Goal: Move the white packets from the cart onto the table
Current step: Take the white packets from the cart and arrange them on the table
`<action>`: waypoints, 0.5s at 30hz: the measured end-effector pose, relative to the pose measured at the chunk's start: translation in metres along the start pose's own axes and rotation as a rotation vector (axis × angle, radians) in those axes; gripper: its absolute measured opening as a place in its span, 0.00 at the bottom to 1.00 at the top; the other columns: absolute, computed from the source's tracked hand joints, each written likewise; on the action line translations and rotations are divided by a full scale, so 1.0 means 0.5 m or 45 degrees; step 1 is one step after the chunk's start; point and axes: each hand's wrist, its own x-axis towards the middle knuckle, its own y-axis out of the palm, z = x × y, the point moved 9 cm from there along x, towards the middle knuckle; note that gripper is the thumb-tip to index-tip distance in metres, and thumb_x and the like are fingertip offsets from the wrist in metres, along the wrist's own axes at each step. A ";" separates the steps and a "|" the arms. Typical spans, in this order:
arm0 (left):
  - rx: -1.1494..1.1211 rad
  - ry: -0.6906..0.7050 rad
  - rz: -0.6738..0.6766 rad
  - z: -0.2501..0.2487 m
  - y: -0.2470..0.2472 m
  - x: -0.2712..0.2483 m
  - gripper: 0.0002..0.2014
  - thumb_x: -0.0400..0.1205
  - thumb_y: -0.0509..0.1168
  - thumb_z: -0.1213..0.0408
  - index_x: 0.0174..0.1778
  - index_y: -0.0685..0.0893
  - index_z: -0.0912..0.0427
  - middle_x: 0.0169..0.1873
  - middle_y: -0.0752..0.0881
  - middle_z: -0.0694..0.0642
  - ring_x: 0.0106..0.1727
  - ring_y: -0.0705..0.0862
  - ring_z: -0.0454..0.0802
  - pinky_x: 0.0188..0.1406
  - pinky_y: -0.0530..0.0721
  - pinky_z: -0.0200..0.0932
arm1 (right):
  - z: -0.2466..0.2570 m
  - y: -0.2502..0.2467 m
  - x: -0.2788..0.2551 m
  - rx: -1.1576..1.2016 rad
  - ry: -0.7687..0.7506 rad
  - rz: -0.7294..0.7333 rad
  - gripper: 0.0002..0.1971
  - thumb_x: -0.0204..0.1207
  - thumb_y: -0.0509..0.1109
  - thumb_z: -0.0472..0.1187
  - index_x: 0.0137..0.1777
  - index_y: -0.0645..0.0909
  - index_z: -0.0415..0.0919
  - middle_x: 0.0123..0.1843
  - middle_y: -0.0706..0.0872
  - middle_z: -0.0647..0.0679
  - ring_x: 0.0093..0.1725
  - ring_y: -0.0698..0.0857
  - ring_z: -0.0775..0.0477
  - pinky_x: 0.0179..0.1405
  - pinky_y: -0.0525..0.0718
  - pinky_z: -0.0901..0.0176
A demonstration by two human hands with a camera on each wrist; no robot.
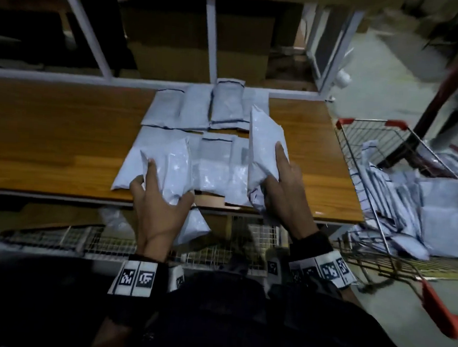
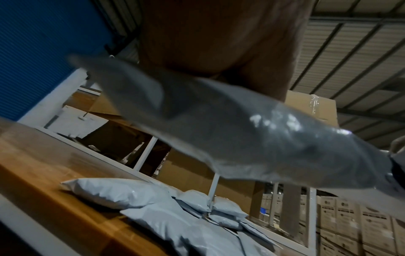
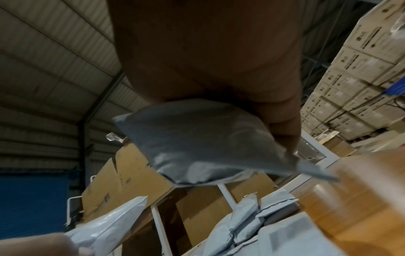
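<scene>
Over the near edge of the wooden table (image 1: 64,136) each of my hands carries a white packet. My left hand (image 1: 159,196) grips one packet (image 1: 174,170), seen from below in the left wrist view as a grey packet (image 2: 241,131). My right hand (image 1: 281,182) holds another packet (image 1: 264,140) tilted up on its edge, index finger stretched along it; the right wrist view shows this packet (image 3: 208,143) under the palm. Several white packets (image 1: 199,110) lie in two rows on the table. At the right a wire cart (image 1: 385,137) holds several more packets (image 1: 429,209).
White shelf posts (image 1: 212,38) and cardboard boxes (image 1: 190,37) stand behind the table. A wire-mesh shelf (image 1: 138,243) runs under the table's near edge. The cart's red handle (image 1: 442,312) juts out at the lower right. Stacked cartons (image 3: 361,69) fill the room's far side.
</scene>
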 end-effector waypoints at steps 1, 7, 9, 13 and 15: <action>0.015 0.007 0.012 0.012 -0.010 0.021 0.48 0.74 0.78 0.50 0.86 0.57 0.46 0.76 0.65 0.62 0.74 0.71 0.65 0.65 0.76 0.58 | 0.009 0.017 0.012 -0.014 0.010 -0.014 0.36 0.82 0.59 0.41 0.87 0.50 0.60 0.76 0.69 0.35 0.63 0.73 0.41 0.53 0.71 0.55; 0.119 0.103 0.036 0.079 -0.067 0.153 0.48 0.72 0.76 0.46 0.85 0.57 0.43 0.71 0.68 0.61 0.69 0.71 0.67 0.57 0.81 0.61 | 0.049 0.122 0.069 -0.103 0.099 -0.075 0.40 0.79 0.62 0.41 0.86 0.47 0.65 0.85 0.60 0.41 0.73 0.71 0.35 0.60 0.74 0.53; 0.136 0.107 0.049 0.099 -0.077 0.191 0.47 0.72 0.76 0.47 0.85 0.59 0.46 0.70 0.69 0.64 0.69 0.69 0.66 0.55 0.76 0.55 | 0.053 0.153 0.073 -0.070 0.135 -0.095 0.40 0.80 0.62 0.43 0.85 0.46 0.68 0.83 0.60 0.40 0.70 0.72 0.37 0.56 0.73 0.54; 0.164 0.156 0.078 0.120 -0.088 0.251 0.47 0.70 0.76 0.45 0.84 0.61 0.47 0.68 0.72 0.64 0.66 0.70 0.65 0.55 0.76 0.55 | 0.074 0.196 0.068 -0.018 0.160 -0.140 0.37 0.79 0.57 0.50 0.86 0.47 0.66 0.80 0.64 0.37 0.72 0.71 0.39 0.54 0.70 0.52; 0.199 0.182 0.101 0.127 -0.083 0.275 0.47 0.70 0.75 0.44 0.83 0.62 0.47 0.67 0.72 0.63 0.65 0.70 0.63 0.55 0.74 0.52 | 0.077 0.220 0.076 -0.035 0.185 -0.130 0.36 0.82 0.58 0.46 0.86 0.47 0.65 0.81 0.63 0.38 0.76 0.68 0.41 0.57 0.68 0.51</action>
